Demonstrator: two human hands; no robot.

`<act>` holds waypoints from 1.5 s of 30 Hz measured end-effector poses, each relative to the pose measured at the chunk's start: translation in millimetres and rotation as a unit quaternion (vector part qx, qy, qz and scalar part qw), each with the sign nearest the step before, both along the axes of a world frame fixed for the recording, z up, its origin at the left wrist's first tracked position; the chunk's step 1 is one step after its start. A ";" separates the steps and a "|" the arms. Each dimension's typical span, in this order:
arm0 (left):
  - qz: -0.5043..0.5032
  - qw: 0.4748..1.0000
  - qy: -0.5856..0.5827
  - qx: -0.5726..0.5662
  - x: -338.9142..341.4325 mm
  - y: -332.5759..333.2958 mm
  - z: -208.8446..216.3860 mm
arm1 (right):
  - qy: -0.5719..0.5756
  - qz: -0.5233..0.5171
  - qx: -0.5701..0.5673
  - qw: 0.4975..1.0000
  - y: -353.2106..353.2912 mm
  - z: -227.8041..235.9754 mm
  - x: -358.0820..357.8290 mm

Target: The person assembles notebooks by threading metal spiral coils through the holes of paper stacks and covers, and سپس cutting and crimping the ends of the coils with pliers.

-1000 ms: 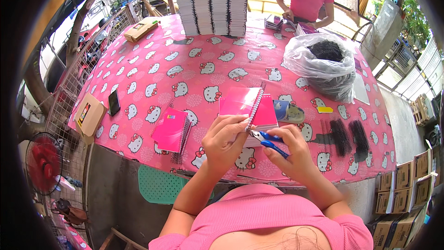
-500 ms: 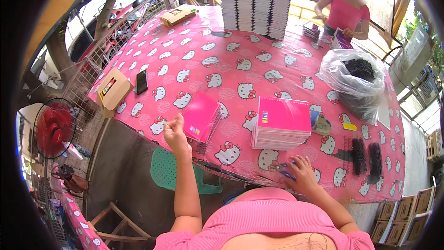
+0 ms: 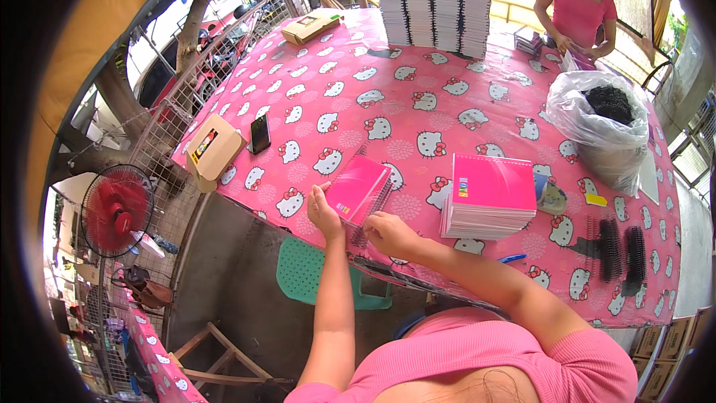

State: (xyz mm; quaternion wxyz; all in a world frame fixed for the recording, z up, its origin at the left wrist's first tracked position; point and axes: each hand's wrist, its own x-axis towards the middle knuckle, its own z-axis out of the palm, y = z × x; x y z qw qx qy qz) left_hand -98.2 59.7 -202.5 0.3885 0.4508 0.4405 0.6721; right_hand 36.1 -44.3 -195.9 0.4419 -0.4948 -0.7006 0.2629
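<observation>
While the left hand (image 3: 323, 210) lies unclenched along the left edge of the small pink notebook pile (image 3: 359, 188), seemingly to brace it, the right hand (image 3: 389, 234) curls its fingers at the pile's lower right corner; can't tell if they pinch the wire, tips too small; pile sits near the table's (image 3: 406, 108) front edge, probably for easy reach; thicker notebook stack (image 3: 492, 186) stands to the right; blue tool (image 3: 512, 259) lies loose just beside it; black coils (image 3: 610, 252) grouped farther right, presumably to stay untangled.

Glossy notebook cover (image 3: 359, 189), plastic bag (image 3: 600, 128) (crinkled)
</observation>
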 end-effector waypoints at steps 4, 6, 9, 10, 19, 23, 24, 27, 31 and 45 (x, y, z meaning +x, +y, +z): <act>0.057 0.998 0.037 0.010 -14.3 3.8 -9.2 | 0.157 -0.182 0.060 0.969 8.7 17.7 -1.9; 0.047 0.998 0.037 0.002 -6.5 1.6 -5.9 | 0.286 -0.313 0.103 0.900 38.2 13.1 2.0; 0.047 0.999 0.008 -0.002 2.4 0.8 -5.1 | 0.381 -0.383 0.110 0.834 84.4 -3.2 5.6; 0.056 0.998 -0.007 -0.003 0.3 0.5 -6.5 | 0.401 -0.360 0.085 0.838 92.4 -4.9 2.2; 0.108 0.994 -0.005 0.004 -3.8 -1.0 -14.7 | 0.435 -0.299 0.014 0.849 114.6 -10.8 1.1; 0.104 0.994 -0.036 -0.025 -1.8 1.3 -4.9 | 0.412 -0.308 0.071 0.855 115.6 -18.7 2.4; 0.117 0.992 -0.028 -0.045 -2.3 2.8 5.4 | 0.400 -0.324 0.111 0.850 116.5 -24.3 5.9; 0.106 0.990 -0.072 -0.056 -26.3 0.0 46.8 | 0.294 -0.338 0.135 0.884 74.1 -16.6 0.1; -0.185 0.961 -0.201 0.040 -27.0 -78.8 190.9 | 0.299 -0.110 -0.002 0.948 -10.2 -13.5 -4.2; -0.633 0.719 -0.286 0.014 23.8 -187.3 312.0 | 0.166 -0.009 -0.085 0.982 -42.3 -38.8 1.2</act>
